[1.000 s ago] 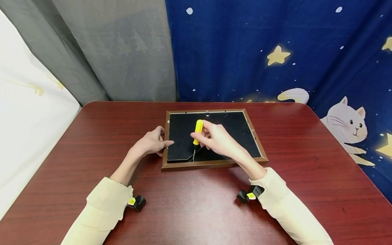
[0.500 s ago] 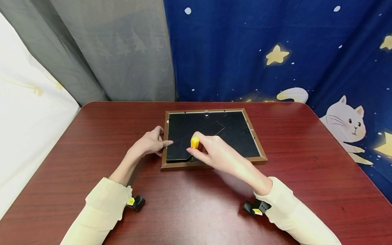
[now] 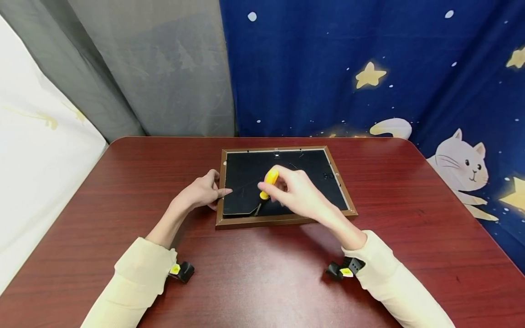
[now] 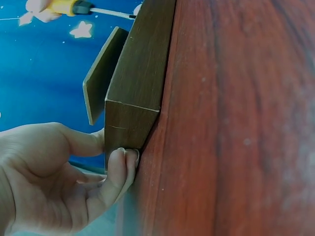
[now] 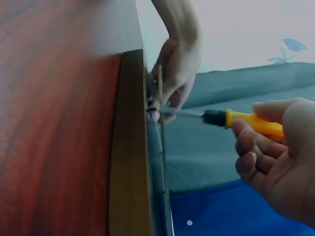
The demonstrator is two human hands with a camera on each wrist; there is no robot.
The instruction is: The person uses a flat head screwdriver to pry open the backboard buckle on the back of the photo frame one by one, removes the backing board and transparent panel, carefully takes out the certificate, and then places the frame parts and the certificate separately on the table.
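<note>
A brown picture frame [image 3: 250, 222] lies face down, its black backing board [image 3: 324, 193] upward. At its left side my left hand [image 3: 200, 189] grips the edge, thumb on top and fingers against the outer side [image 4: 123, 118]. My right hand [image 3: 299, 191] holds a yellow-handled screwdriver [image 3: 269, 181] over the board. The metal shaft [image 5: 184, 113] slants down to the inner edge of the frame's near side, by the end of the black stand leg [image 3: 239, 207]. In the left wrist view that leg's end [image 4: 101, 78] stands slightly raised above the frame.
The frame lies on a reddish-brown wooden table [image 3: 254, 273], toward its far edge. Behind the table hang a grey curtain [image 3: 172, 73] and a blue curtain [image 3: 295, 68] with stars and a cat. Small dark tabs line the frame's inner edge.
The screwdriver's handle tilted toward the camera half a second ago and now leans to the right, with my right hand slightly higher. My left hand and the frame stay in place.
</note>
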